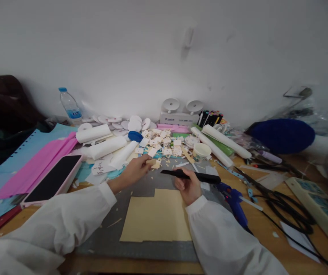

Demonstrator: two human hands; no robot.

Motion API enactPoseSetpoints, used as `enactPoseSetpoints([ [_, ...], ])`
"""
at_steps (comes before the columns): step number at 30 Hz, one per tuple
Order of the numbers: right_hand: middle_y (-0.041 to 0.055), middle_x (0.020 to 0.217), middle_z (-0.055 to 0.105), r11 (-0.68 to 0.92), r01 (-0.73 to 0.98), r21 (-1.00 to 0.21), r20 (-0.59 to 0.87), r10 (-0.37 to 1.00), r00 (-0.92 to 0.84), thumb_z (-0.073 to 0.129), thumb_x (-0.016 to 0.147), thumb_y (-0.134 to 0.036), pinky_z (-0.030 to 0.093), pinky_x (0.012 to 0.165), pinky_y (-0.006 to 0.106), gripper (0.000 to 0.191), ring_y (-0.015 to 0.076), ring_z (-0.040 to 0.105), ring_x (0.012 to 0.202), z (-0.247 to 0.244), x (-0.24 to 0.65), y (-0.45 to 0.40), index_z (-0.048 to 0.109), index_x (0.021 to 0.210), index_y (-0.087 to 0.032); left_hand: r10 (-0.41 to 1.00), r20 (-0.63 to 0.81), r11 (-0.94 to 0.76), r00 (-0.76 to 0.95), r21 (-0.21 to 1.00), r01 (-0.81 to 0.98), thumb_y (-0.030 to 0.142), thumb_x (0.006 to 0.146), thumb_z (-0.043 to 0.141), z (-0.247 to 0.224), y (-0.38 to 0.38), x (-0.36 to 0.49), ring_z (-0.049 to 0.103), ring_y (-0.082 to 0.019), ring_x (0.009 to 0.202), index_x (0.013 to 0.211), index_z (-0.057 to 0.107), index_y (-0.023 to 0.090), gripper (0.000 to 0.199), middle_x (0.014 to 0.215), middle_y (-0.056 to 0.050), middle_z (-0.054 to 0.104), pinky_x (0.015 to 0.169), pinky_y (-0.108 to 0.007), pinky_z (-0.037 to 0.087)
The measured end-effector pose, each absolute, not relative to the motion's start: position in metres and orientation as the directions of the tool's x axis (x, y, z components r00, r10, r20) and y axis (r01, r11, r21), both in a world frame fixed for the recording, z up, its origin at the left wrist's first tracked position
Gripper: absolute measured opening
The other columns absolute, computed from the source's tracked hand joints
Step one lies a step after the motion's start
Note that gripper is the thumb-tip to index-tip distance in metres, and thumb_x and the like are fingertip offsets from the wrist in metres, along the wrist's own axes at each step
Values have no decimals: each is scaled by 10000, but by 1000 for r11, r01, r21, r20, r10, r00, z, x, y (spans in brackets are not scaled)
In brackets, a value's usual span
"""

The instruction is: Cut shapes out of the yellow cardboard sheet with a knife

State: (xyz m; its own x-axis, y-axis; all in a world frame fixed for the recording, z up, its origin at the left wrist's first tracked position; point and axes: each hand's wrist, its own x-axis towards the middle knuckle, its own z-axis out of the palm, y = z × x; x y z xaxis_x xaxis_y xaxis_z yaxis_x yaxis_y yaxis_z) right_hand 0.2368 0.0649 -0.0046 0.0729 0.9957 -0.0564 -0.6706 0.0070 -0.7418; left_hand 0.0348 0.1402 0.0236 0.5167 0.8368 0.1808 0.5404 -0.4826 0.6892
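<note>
My right hand (189,185) is wrapped round a black craft knife (206,178), its dark blade pointing left. The fingers of my left hand (135,170) are closed in a pinch on a small cream card piece (154,163), at the near edge of a pile. That pile of small cream card pieces (166,142), several with dark marks, spreads beyond both hands. Below them, a larger cream card sheet (158,217) with a stepped top edge lies flat on the grey cutting mat (106,242). Small scraps are scattered over the mat.
At the right are a blue glue gun (234,202), black cable (284,210) and a power strip (318,206). A paper cup (201,151) and white rolls (227,141) stand behind. On the left lie a phone (53,178), pink sheet (37,168) and water bottle (70,107).
</note>
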Motion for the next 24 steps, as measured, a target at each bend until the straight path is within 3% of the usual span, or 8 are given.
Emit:
enactPoseSetpoints([
  [3, -81, 348, 358, 12, -683, -730, -56, 995, 77, 594, 699, -345, 174, 348, 185, 225, 46, 219, 318, -3, 238, 65, 669, 722, -134, 837, 298, -539, 458, 593, 599, 315, 888, 472, 24, 152, 47, 611, -259, 952, 1099, 510, 158, 265, 981, -107, 640, 837, -405, 483],
  [5, -79, 344, 359, 11, -692, -722, -61, 995, 80, 585, 702, -347, 179, 346, 186, 233, 48, 219, 317, -1, 239, 65, 674, 724, -133, 823, 361, -568, 439, 535, 625, 290, 873, 489, 25, 150, 51, 494, -322, 1167, 1198, 462, 120, 368, 1196, -188, 549, 970, -499, 396],
  [8, -75, 335, 358, 6, -704, -710, -75, 994, 85, 573, 705, -359, 187, 341, 191, 254, 53, 222, 310, 2, 241, 64, 680, 719, -129, 785, 381, -620, 489, 480, 621, 251, 875, 470, 29, 122, 45, 449, -335, 1216, 1219, 467, 105, 373, 1248, -206, 517, 1012, -524, 363],
  [11, -72, 326, 362, -7, -709, -705, -97, 991, 87, 569, 723, -371, 189, 336, 189, 264, 54, 233, 301, 4, 241, 63, 681, 719, -131, 687, 297, -713, 663, 453, 535, 224, 877, 465, 32, 72, 31, 547, -260, 1131, 1128, 563, 195, 270, 1164, -104, 618, 997, -434, 428],
  [13, -71, 319, 364, -13, -709, -705, -112, 989, 93, 570, 743, -368, 190, 335, 184, 262, 52, 235, 296, 5, 241, 62, 683, 730, -133, 486, 108, -815, 867, 413, 406, 264, 861, 519, 32, 37, 21, 407, -287, 1314, 1356, 420, 172, 513, 1415, -147, 451, 1079, -447, 360],
  [16, -75, 315, 371, -12, -701, -713, -123, 986, 108, 573, 770, -363, 194, 337, 174, 254, 46, 230, 292, 7, 239, 60, 690, 775, -138, 312, -56, -845, 949, 439, 304, 439, 844, 576, 30, 4, 11, 197, -343, 1419, 1486, 207, 159, 792, 1549, -173, 190, 1145, -519, 214],
  [24, -78, 326, 368, -2, -671, -741, -101, 989, 108, 604, 770, -392, 209, 342, 166, 250, 44, 234, 297, 13, 239, 51, 685, 791, -157, 295, -146, -832, 944, 447, 329, 462, 845, 562, 26, -2, 7, 77, -334, 1438, 1504, 145, 145, 842, 1559, -180, 74, 1162, -530, 122],
])
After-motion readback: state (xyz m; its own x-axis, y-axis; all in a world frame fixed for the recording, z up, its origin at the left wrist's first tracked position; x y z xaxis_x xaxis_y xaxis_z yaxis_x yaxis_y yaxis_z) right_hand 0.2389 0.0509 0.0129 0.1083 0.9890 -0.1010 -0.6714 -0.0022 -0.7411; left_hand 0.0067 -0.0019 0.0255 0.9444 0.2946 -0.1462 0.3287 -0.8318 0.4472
